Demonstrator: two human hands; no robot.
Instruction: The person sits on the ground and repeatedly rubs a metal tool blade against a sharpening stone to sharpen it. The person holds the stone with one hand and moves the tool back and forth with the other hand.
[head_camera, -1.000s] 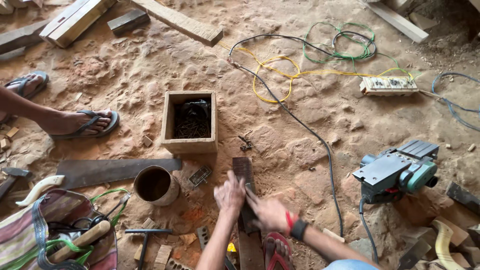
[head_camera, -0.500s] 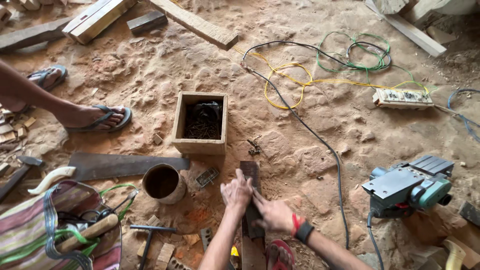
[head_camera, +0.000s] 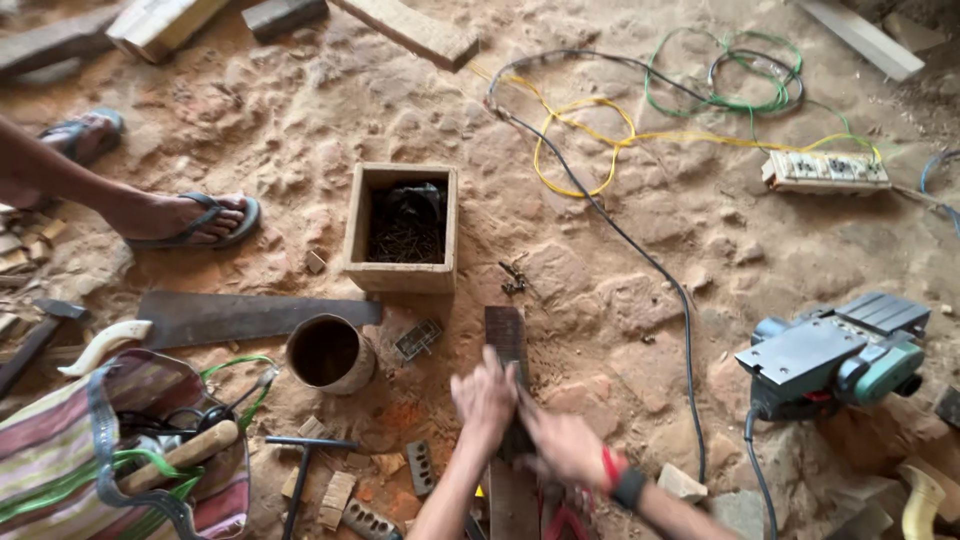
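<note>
A dark wooden strip (head_camera: 508, 400) is seen lying on the sandy ground, just below the square wooden box (head_camera: 401, 228) that is filled with dark nails. The left hand (head_camera: 485, 398) is laid on the strip's left edge with fingers spread, and the right hand (head_camera: 563, 446) (blurred by motion) is pressed against its right side; whether either hand is clenched around it cannot be told. To the lower left of the box a round tin (head_camera: 329, 353) is stood beside a handsaw (head_camera: 215, 319). Well to the box's right an electric planer (head_camera: 838, 356) is rested. To the box's left a sandalled foot (head_camera: 180, 219) of another person is planted.
</note>
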